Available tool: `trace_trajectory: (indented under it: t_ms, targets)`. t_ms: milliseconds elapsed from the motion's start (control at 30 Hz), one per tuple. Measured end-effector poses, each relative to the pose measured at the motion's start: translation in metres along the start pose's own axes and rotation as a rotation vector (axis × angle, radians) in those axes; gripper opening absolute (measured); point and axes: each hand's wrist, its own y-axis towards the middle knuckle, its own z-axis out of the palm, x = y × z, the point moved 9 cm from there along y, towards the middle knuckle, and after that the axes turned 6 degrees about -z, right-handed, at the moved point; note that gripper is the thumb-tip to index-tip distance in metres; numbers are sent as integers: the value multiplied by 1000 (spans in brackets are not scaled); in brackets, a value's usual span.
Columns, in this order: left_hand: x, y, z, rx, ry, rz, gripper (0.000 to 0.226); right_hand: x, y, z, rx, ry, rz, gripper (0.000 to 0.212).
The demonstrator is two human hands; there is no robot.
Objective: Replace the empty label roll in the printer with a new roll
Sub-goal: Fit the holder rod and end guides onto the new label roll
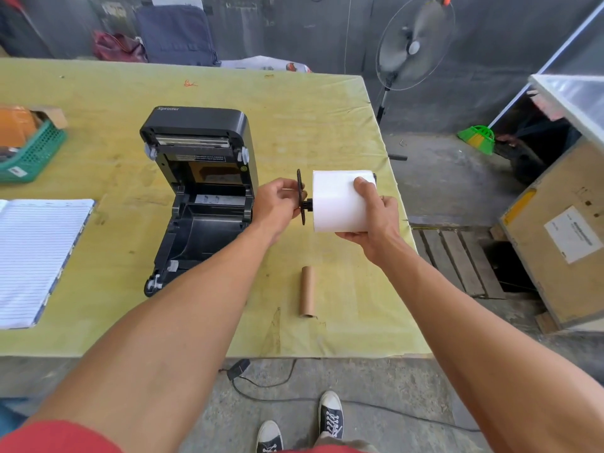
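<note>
New label roll (336, 202) on black spindle (303, 199), held above the desk (294, 119) just right of the open printer (199, 191).

Right hand (376, 223) wraps the white roll, grip closed round it; left hand (277, 204) pinches the spindle's flange. Roll likely light and firm, though its paper wraps could dent or unwind: best held by body and flange. Empty cardboard core (308, 291) lies on the yellow-covered desk; concrete-floored workroom, standing fan (413, 44) behind.

Matt white paper roll (336, 201); brown cardboard core (307, 291).
</note>
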Motion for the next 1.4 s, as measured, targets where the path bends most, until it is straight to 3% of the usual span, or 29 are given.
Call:
trace_trajectory:
  t_ms: [533,767,1033,1300,1400]
  targets:
    - [-48,-18,-2,-4,87,96,31,40,-21,20,-18,59,-96,71]
    - [-52,-34,-7,140,-34,85,29,40,-33,25,-29,85,-114,67]
    - [-57,-45,-27,186,-3,102,31,36,-52,37,-12,87,-135,63]
    - [-54,-62,-41,85,-95,101,21,36,-67,49,-6,109,-148,68]
    - [-50,-72,-37,66,-160,55,30,38,-70,51,-9,100,-162,66]
